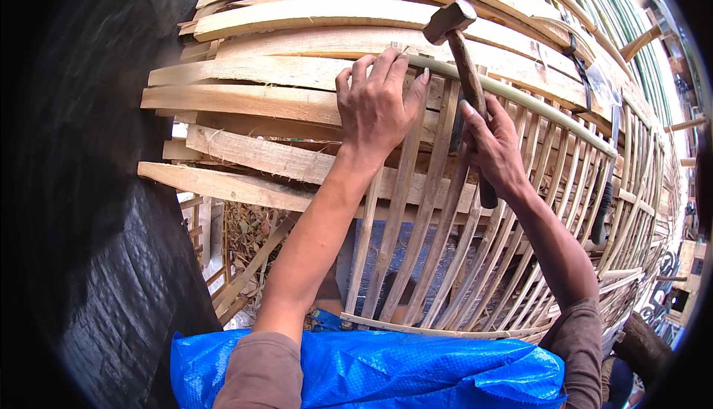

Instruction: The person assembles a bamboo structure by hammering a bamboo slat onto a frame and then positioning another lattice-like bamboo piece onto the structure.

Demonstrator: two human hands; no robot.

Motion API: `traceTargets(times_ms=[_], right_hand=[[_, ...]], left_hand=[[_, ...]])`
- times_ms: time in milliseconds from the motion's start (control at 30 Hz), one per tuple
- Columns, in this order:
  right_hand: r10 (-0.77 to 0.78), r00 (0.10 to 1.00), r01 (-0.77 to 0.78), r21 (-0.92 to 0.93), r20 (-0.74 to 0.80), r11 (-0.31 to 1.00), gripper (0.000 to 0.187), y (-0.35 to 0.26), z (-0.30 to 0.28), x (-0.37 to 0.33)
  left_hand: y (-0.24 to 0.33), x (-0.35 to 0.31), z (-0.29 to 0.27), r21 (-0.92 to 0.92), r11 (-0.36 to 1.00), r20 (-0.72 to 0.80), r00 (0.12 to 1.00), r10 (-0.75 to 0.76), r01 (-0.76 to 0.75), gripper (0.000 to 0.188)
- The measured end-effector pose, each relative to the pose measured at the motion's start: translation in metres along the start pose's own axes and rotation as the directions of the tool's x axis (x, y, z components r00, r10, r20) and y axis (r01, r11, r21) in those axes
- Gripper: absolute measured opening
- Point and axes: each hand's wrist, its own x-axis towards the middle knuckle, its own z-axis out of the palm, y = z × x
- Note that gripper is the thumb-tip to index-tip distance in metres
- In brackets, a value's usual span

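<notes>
A slatted bamboo frame (438,208) leans between my body and a stack of planks, its slats running up to a round bamboo rail (546,110). My left hand (377,105) is closed around the left end of that rail, thumb on the near side and bent fingers on the far side. By the index fingertip a thin dark point sticks up, perhaps a nail; it is too small to tell. In my right hand (494,145) is a hammer (464,56), gripped low on its wooden handle, with the metal head raised above the rail.
Rough planks (260,101) are stacked beyond the frame, their ends jutting left. A black sheet (126,283) hangs at the left. Blue tarpaulin (356,368) covers my lap. A saw (605,205) with a black handle lies right of the hammer. Bamboo poles (594,1) extend at the far right.
</notes>
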Motion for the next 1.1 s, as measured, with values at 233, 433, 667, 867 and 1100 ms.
traceTargets(times_ms=[233, 433, 667, 867, 1100], right_hand=[[-0.027, 0.999, 0.028, 0.04, -0.021, 0.999, 0.036, -0.02, -0.011, 0.025], [-0.067, 0.997, 0.056, -0.203, -0.047, 0.978, 0.042, -0.016, -0.012, 0.042], [0.084, 0.996, -0.084, -0.032, 0.011, 0.996, 0.033, -0.029, -0.013, 0.043], [0.126, 0.988, -0.128, 0.021, 0.09, 0.992, 0.032, -0.03, -0.021, 0.045], [0.142, 0.983, -0.151, 0.077, 0.119, 0.985, 0.03, -0.035, -0.025, 0.043]], left_hand=[[-0.005, 0.02, 0.0, 0.045, 0.997, 0.036, 0.997, 0.061, -0.063, 0.032], [-0.016, 0.029, 0.006, -0.105, 0.991, 0.037, 0.995, 0.092, -0.088, 0.02], [-0.031, 0.032, 0.011, -0.488, 0.8, 0.182, 0.937, -0.297, 0.349, 0.014], [-0.034, 0.04, 0.017, -0.726, 0.589, 0.116, 0.907, -0.404, 0.355, 0.028], [-0.008, 0.034, 0.021, -0.649, 0.706, 0.214, 0.959, -0.186, 0.282, 0.01]])
